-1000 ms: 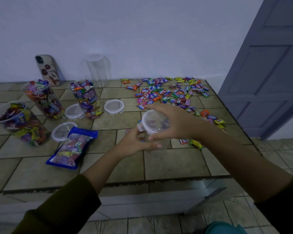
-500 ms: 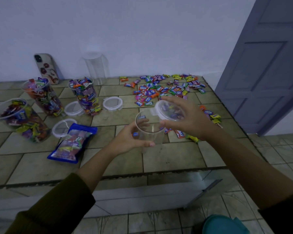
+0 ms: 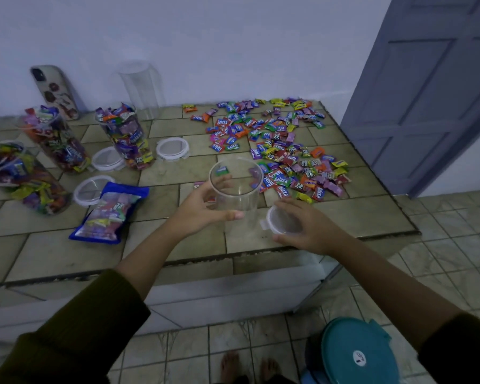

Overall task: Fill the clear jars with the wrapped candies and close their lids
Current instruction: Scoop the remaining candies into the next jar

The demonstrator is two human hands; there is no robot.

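Observation:
My left hand (image 3: pixel 198 210) grips an empty clear jar (image 3: pixel 237 194) standing upright near the counter's front edge, its mouth open. My right hand (image 3: pixel 309 227) holds the jar's white-rimmed clear lid (image 3: pixel 281 224) low on the counter just right of the jar. A wide scatter of wrapped candies (image 3: pixel 277 151) lies behind and to the right. Three clear jars filled with candies (image 3: pixel 128 137), (image 3: pixel 56 139), (image 3: pixel 25 178) stand at the left without lids. Another empty clear jar (image 3: pixel 142 88) stands by the wall.
Three loose lids (image 3: pixel 172 148), (image 3: pixel 107 160), (image 3: pixel 90 189) lie among the filled jars. A blue candy bag (image 3: pixel 110 212) lies front left. A phone (image 3: pixel 57 92) leans on the wall. A teal bin lid (image 3: pixel 356 353) sits on the floor; a grey door (image 3: pixel 427 92) stands right.
My right hand took the lid off the jar, carried it right and then down to the counter beside the jar. My left hand kept holding the jar.

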